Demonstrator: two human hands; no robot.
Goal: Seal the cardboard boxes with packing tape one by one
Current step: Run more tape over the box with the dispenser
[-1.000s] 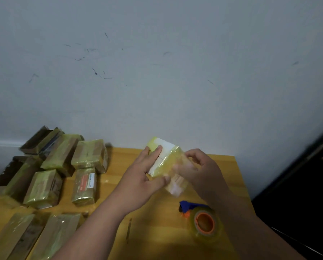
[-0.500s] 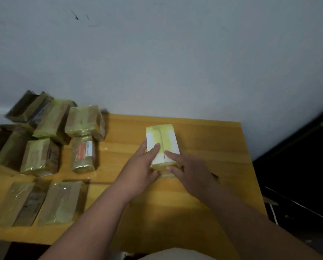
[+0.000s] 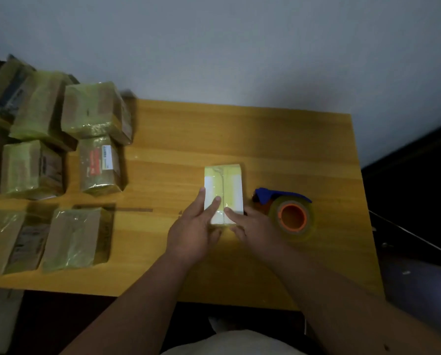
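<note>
A small white box (image 3: 227, 185) wrapped in yellowish tape lies flat on the wooden table (image 3: 278, 144), near its middle. My left hand (image 3: 195, 228) lies on the box's near left part with straight fingers pressing its top. My right hand (image 3: 252, 226) touches the near right corner, index finger stretched onto the top seam. A roll of clear tape (image 3: 292, 217) with an orange core sits in a blue dispenser just right of my right hand, untouched.
Several brown boxes wrapped in tape (image 3: 96, 111) are piled at the table's left, and two flat ones (image 3: 74, 238) lie near the front left edge. A grey wall rises behind the table. The table's right edge drops to a dark floor.
The box was held up in both hands, then came down flat onto the table. Both hands now press on its top. The camera has tilted down, bringing the tape roll back into view.
</note>
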